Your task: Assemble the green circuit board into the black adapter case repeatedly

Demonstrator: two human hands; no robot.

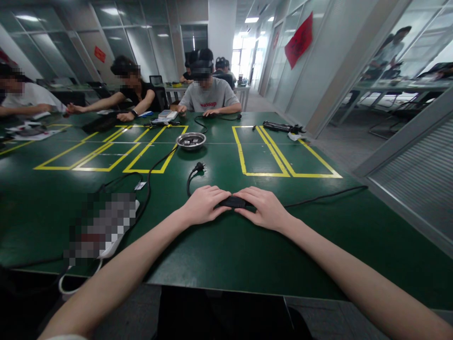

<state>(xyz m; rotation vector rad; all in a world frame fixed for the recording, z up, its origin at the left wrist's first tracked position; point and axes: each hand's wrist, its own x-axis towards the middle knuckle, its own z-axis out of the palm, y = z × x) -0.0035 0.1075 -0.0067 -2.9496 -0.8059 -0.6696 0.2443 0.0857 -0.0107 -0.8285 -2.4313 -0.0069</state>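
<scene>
Between both hands is a black power adapter [232, 202], a slim block lying low over the green table. My left hand [206, 204] is closed round its left end, thumb below and fingers above. The right end is gripped the same way by my right hand [262, 207]. From the left side a short black cord curves up to a plug [200, 166], whose pins point right. A thin black cable [325, 195] runs out past my right hand toward the table's right edge. My fingers cover both ends of the adapter.
A metal bowl [191, 140] with small metal pieces stands ahead. Yellow tape [265, 174] marks rectangles on the table [226, 264]. A white-edged, blurred-out object [116, 236] with cables lies left. A black folded tripod-like object [283, 127] is far right. A person [208, 94] works opposite; others sit left.
</scene>
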